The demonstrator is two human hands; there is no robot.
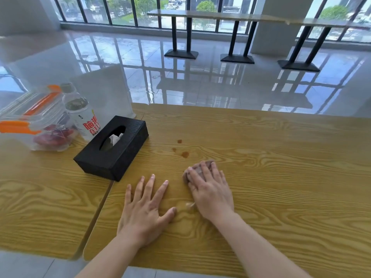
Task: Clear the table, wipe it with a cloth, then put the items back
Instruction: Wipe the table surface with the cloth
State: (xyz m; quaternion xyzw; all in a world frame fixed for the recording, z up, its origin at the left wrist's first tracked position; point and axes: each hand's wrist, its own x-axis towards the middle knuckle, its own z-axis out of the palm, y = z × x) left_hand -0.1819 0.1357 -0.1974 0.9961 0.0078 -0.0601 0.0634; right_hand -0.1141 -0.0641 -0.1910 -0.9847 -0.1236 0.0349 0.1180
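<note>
My right hand (209,189) lies flat with straight fingers on a small pinkish-grey cloth (198,167), pressing it onto the wooden table (281,177). Just beyond the cloth are brown spots of spilled liquid (184,154). My left hand (144,209) rests flat on the tabletop with fingers spread, holding nothing. On the adjoining table to the left stand a black tissue box (112,149), a plastic bottle (80,111) with a white label, and a clear lidded container (38,125) with orange clips and red contents.
A narrow gap (100,213) separates the two wooden tabletops. Beyond the far table edge lies a shiny tiled floor (180,77). A long bar counter (220,16) on black legs stands along the windows at the back.
</note>
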